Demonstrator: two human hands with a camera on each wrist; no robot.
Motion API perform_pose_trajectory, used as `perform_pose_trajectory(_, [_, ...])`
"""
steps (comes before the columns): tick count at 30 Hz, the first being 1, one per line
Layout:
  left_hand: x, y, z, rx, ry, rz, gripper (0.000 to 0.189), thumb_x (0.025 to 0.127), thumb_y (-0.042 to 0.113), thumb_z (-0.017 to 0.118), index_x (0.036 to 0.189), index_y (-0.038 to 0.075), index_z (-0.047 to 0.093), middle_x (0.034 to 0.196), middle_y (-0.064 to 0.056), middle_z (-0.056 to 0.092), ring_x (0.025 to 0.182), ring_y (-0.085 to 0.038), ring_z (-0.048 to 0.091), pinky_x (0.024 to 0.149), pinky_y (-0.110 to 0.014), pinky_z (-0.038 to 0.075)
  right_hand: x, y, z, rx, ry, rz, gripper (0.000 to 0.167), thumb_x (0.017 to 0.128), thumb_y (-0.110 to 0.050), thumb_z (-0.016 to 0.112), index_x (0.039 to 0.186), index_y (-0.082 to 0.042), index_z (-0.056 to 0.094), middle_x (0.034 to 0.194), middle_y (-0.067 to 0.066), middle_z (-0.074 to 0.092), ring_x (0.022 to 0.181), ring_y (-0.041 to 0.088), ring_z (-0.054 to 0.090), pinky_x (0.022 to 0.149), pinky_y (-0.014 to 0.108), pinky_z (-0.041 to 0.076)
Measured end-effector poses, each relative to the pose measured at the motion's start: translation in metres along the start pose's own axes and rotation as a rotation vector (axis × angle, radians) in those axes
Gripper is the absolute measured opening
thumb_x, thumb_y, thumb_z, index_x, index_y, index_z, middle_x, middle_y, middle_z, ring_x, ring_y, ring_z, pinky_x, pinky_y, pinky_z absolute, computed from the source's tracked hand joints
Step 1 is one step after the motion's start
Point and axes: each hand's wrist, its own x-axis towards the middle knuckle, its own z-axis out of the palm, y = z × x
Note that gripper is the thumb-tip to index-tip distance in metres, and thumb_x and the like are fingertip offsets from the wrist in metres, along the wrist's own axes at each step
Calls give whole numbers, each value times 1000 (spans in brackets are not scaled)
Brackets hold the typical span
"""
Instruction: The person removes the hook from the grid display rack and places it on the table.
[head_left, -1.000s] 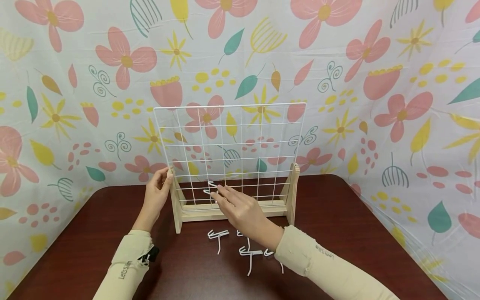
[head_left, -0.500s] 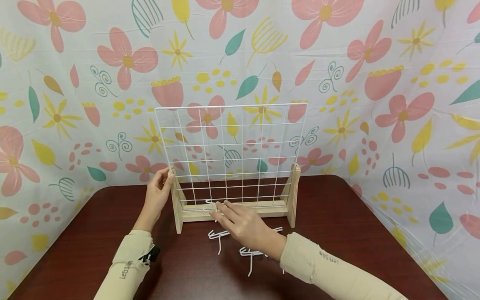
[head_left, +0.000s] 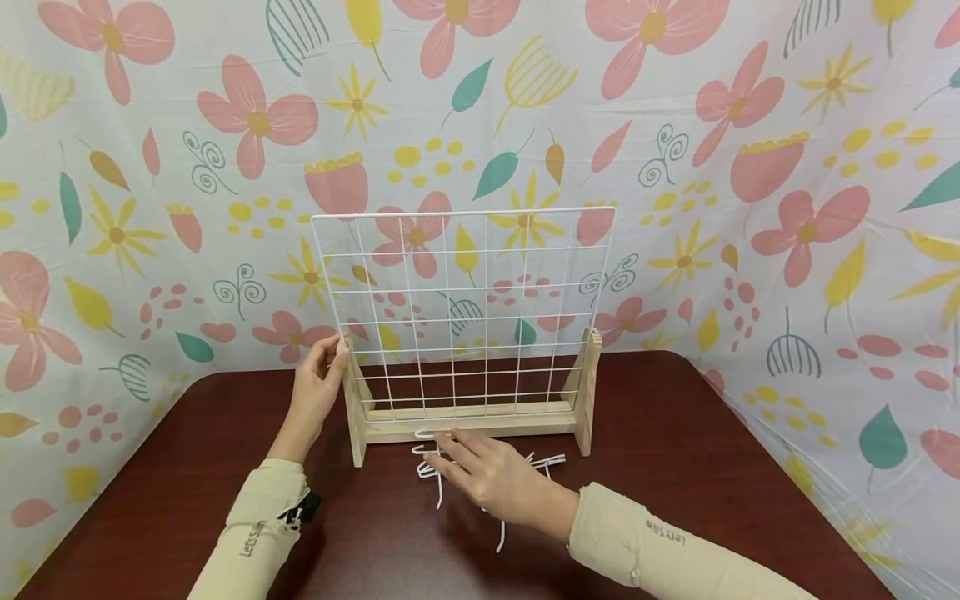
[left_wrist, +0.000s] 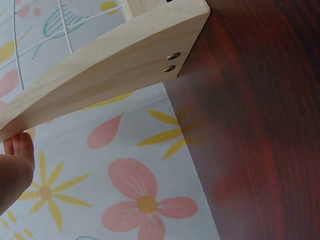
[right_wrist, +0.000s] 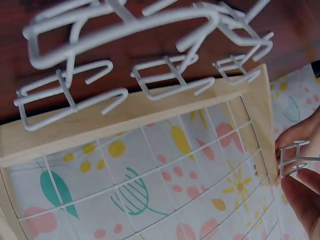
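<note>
A white wire grid panel [head_left: 465,292] stands upright in a pale wooden stand [head_left: 465,429]. My left hand [head_left: 318,379] holds the top of the stand's left upright [left_wrist: 115,70], thumb on the near side and fingers curled behind. In front of the stand's base, my right hand [head_left: 495,479] pinches a white wire display hook [right_wrist: 295,159] between thumb and fingers. Its two bent ends point left in the head view. More white hooks [head_left: 439,492] lie on the table under and around the right hand, which partly hides them.
The dark red wooden table [head_left: 210,500] carries the stand near its back edge. Close behind hangs a flowered cloth [head_left: 480,108], which also runs along the right side. Two screws [left_wrist: 173,56] show low on the left upright.
My right hand has moved down with the hook, from in front of the grid's lower rows to below the stand's base bar in view. The left hand keeps its hold on the upright.
</note>
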Motion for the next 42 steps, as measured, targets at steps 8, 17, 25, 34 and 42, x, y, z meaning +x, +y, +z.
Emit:
perform_pose_trajectory(8, [-2,1,-1,-6,0,2,39,100,15,52,134,-5,48,104,8,54,95,-4,51,78,-12,43,-8,-10,-1,-9,-91,-28,35,97,-8,40,115,-10,69,112,12,68,97,25,68,80,28,54])
perform_pose_trajectory(17, [-5,5,2,1,-5,-13,38,100,12,51,134,-7,48,107,0,55,94,-2,51,78,-12,43,-13,-20,0,8,-219,-55,32,99,-15,41,119,-15,67,116,6,67,99,20,67,80,26,54])
perform_pose_trajectory(25, [-2,-2,0,26,-6,-14,39,100,11,51,134,-6,47,105,3,52,93,-3,50,77,-12,42,-12,-23,3,10,-302,-84,32,89,-21,53,118,-19,68,114,3,68,98,17,67,77,24,54])
perform_pose_trajectory(34, [0,-3,0,14,0,-18,38,100,7,50,134,-8,47,103,5,53,92,-3,50,75,-12,42,-12,-28,8,-10,-385,-166,31,87,-25,58,116,-21,69,113,1,68,98,16,67,77,22,52])
perform_pose_trajectory(42, [-1,0,1,8,13,11,37,100,14,53,132,-6,50,102,3,53,91,-5,51,75,-13,43,-8,-30,12,13,-420,-187,26,88,-29,61,111,-22,71,108,0,68,87,13,66,68,20,51])
